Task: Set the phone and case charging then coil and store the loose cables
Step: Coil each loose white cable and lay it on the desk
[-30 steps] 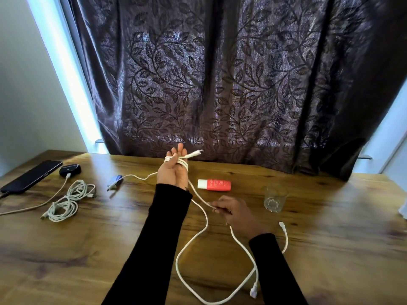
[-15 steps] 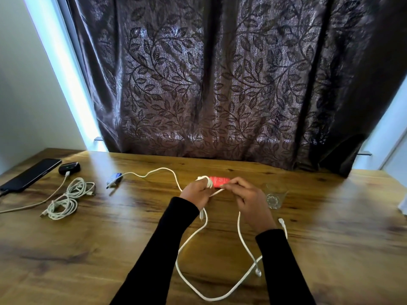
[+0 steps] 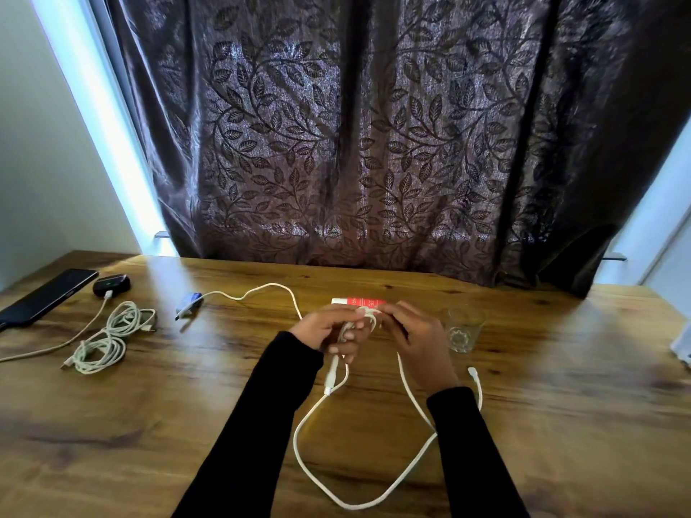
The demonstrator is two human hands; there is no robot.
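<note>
I hold a small coil of white cable [image 3: 368, 318] between my hands at the middle of the tabletop [image 3: 187, 424]. My left hand [image 3: 329, 330] grips the wound loops, fingers curled round them, one plug end [image 3: 331, 379] hanging below; my right hand [image 3: 415, 338] pinches the strand just at the coil. The unwound length runs toward me in a wide slack loop to 6 o'clock and back up to a free connector [image 3: 473, 372] at 3 o'clock. Another run heads to 10 o'clock, to a blue adapter [image 3: 190, 302].

I judge the cable light, limp and a little springy, so the loops will loosen unless I keep hold of the bundle itself, not the plugs.

At 9 o'clock lies a coiled cable bundle [image 3: 108, 338]; beyond it the phone [image 3: 45, 297] and the black earbud case [image 3: 111, 285], a cable at the case.

Behind my hands a red tube [image 3: 361, 302] carries white print too blurred to read. A drinking glass [image 3: 461, 330] stands at 2 o'clock.
</note>
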